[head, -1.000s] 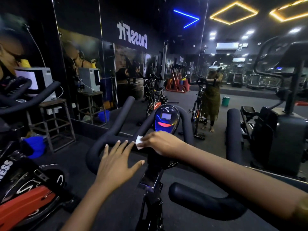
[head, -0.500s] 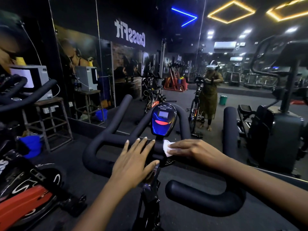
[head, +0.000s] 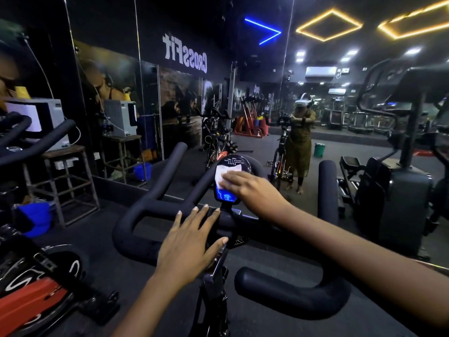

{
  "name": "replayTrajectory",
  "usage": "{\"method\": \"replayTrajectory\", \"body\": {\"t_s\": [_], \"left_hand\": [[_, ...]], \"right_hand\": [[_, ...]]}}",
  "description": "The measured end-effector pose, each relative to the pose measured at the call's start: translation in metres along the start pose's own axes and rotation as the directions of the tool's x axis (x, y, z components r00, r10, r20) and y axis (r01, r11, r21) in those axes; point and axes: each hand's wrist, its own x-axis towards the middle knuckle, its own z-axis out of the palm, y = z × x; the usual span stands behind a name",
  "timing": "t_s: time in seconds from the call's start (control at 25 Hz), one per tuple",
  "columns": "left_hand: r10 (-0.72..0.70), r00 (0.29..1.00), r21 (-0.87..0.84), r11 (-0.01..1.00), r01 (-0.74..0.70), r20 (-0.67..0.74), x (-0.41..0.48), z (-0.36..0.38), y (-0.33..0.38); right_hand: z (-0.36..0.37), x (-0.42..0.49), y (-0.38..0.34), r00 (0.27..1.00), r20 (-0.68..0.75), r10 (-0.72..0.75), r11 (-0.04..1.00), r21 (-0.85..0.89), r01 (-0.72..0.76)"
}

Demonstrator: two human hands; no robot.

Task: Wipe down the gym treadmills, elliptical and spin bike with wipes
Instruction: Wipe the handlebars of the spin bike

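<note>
A black spin bike stands right in front of me, its padded handlebars (head: pixel 150 207) spreading left and right. Its small console (head: pixel 229 193) with a blue lit screen rises at the centre of the bars. My right hand (head: pixel 250 188) presses a white wipe (head: pixel 224 175) flat against the console's face, fingers straight. My left hand (head: pixel 189 242) rests open on the middle of the handlebars, just below the console, fingers spread.
A mirror wall (head: pixel 267 105) runs ahead and reflects me and the gym. An elliptical (head: pixel 398 190) stands at the right. Another bike with a red flywheel (head: pixel 29 295) is at the lower left, beside a metal stand (head: pixel 70 181) and a blue bucket (head: pixel 36 217).
My right hand has carried the wipe from the handlebar's middle up onto the console screen. My left hand moved right and settled on the bar's centre.
</note>
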Motion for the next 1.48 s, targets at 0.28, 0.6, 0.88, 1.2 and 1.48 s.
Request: {"method": "replayTrajectory", "body": {"t_s": [0.28, 0.6, 0.88, 1.2, 1.48], "left_hand": [[-0.014, 1.000, -0.021, 1.000, 0.014, 0.022, 0.000, 0.000, 0.000], [-0.010, 0.997, -0.018, 1.000, 0.011, 0.077, -0.001, -0.002, 0.000], [-0.074, 0.995, -0.345, 0.934, 0.093, 0.067, -0.021, -0.024, 0.011], [-0.425, 0.905, -0.391, 0.829, 0.400, 0.025, -0.183, -0.024, 0.076], [-0.703, 0.648, -0.193, 0.620, 0.760, 0.292, -0.379, -0.013, 0.147]], "right_hand": [[-0.010, -0.039, 0.006, 0.999, -0.025, -0.037, 0.999, 0.017, 0.037], [0.005, -0.046, -0.006, 0.980, -0.043, 0.194, 0.980, 0.064, -0.191], [-0.024, -0.059, -0.030, 0.942, -0.080, 0.326, 0.854, 0.452, -0.256], [-0.067, -0.090, -0.120, 0.965, -0.129, 0.230, 0.664, 0.745, -0.059], [-0.067, -0.166, -0.255, 0.996, 0.041, -0.082, 0.488, 0.873, 0.004]]}}
